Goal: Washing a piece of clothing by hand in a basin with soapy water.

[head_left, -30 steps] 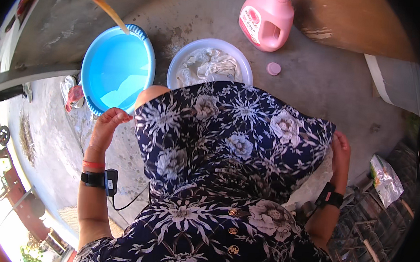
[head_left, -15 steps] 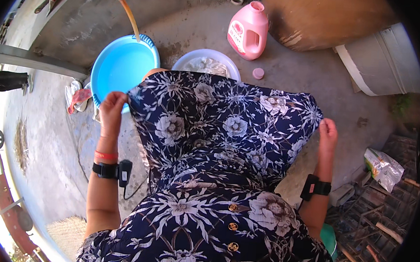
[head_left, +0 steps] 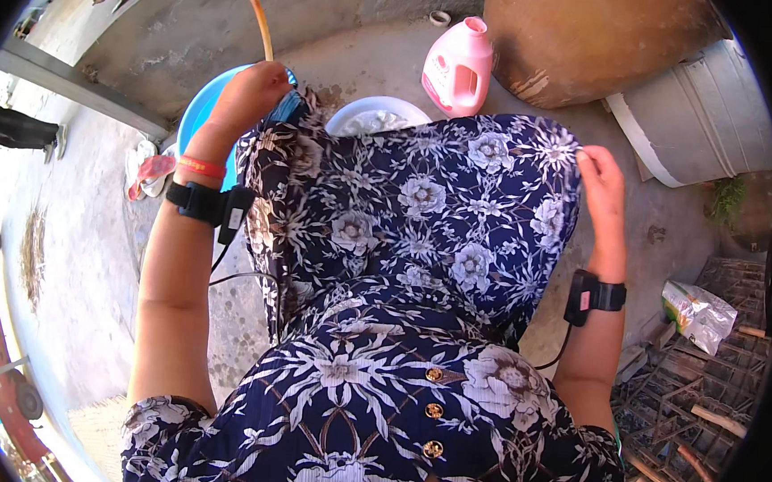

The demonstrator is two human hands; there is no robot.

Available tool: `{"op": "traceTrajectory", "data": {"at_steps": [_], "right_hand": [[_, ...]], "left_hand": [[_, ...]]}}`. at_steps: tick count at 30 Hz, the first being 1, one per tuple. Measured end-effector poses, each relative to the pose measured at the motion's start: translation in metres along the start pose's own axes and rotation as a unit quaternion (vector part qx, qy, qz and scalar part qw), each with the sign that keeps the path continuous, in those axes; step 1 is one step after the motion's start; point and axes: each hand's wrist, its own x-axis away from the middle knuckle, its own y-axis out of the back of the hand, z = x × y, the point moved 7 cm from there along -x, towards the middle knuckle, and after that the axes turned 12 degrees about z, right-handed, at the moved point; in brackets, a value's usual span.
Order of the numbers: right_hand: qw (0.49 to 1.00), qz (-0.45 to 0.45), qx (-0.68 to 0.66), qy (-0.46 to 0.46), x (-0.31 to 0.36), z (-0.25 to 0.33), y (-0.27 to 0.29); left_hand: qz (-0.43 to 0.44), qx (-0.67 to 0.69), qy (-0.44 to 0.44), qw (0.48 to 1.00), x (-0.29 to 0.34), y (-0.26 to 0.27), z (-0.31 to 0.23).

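The navy dress (head_left: 416, 198) with white flowers that I wear has its skirt spread out in front of me. My left hand (head_left: 257, 96) is closed on its edge at the far left, above the blue basin (head_left: 200, 107), with cloth bunched beneath the fingers. On the other side, my right hand (head_left: 603, 177) pinches the skirt's right edge between thumb and fingers. A pale lilac basin (head_left: 346, 107) holding something whitish shows behind the skirt, its near part covered. A pink jug (head_left: 456, 71) without a cap stands beyond the skirt.
An orange hose (head_left: 262, 26) hangs down behind the blue basin. Large brown (head_left: 588, 40) and grey (head_left: 695, 115) vessels stand at the back right. Firewood sticks (head_left: 718, 421) and a silvery bag (head_left: 698, 317) lie at right. A person's dark-clothed leg (head_left: 18, 128) appears far left.
My left hand has moved away from me and rightward, carrying the dress's edge over the blue basin. The right hand has shifted slightly farther out. The skirt now hides the pink cap.
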Motion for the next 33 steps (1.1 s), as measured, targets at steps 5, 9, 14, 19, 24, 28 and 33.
{"op": "traceTrajectory", "data": {"at_steps": [5, 9, 14, 19, 24, 28, 33], "right_hand": [[0.986, 0.077, 0.126, 0.078, 0.001, 0.033, -0.068], [0.978, 0.027, 0.122, 0.166, 0.001, 0.098, -0.088], [0.932, 0.241, 0.225, 0.152, 0.0, 0.085, -0.16], [0.834, 0.358, 0.411, 0.084, 0.021, 0.032, -0.207], [0.802, 0.462, 0.374, 0.048, 0.03, 0.002, -0.266], [0.759, 0.539, 0.365, 0.004, 0.042, -0.031, -0.311], [0.757, 0.583, 0.295, -0.005, 0.04, -0.064, -0.341]], "left_hand": [[-0.036, -0.265, -0.005, 0.964, 0.005, -0.015, -0.023], [-0.137, -0.278, -0.064, 0.949, 0.007, -0.001, -0.049], [0.149, -0.353, -0.022, 0.924, -0.001, -0.073, -0.048], [0.22, -0.378, 0.003, 0.899, 0.014, -0.137, -0.028], [0.315, -0.313, -0.023, 0.896, 0.014, -0.217, -0.042], [0.379, -0.249, 0.003, 0.891, 0.013, -0.282, -0.029], [0.425, -0.216, 0.03, 0.878, -0.004, -0.282, -0.023]]}}
